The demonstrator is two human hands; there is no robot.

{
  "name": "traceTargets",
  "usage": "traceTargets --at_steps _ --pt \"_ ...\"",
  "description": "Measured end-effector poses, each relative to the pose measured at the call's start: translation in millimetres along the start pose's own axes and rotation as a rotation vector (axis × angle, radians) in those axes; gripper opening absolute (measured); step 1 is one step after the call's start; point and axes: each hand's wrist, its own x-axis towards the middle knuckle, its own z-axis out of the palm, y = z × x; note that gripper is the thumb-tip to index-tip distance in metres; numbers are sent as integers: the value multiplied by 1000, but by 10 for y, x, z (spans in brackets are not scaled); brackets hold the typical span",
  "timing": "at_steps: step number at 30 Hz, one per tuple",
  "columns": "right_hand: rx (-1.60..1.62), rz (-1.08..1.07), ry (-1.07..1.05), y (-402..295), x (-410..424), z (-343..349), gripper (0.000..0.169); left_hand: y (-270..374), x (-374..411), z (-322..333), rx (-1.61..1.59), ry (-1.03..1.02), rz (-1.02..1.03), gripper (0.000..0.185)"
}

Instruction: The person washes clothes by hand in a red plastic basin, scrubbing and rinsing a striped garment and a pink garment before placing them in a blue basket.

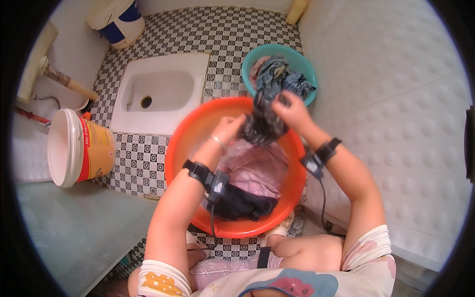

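A dark wet garment, blurred by motion, hangs between my two hands above the far right rim of an orange basin. My left hand grips its left side, and my right hand holds it at the upper right. Below them in the basin lie a pink checked cloth and a black garment nearer to me. Just beyond the right hand stands a teal basin with grey-blue clothes and a pink cloth in it.
A squat toilet is set in the floor at the left. A yellow-labelled bucket and a white-and-blue bucket stand along the left side. A pale textured wall borders the right. Cables run from my wrist straps.
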Motion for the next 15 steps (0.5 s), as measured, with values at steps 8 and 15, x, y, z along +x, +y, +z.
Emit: traceTargets --at_steps 8,15 --pt "-467 -166 159 -173 945 -583 61 655 46 -527 678 170 199 51" --pt "-543 -271 -451 152 489 292 49 1196 -618 -1028 1013 213 159 45"
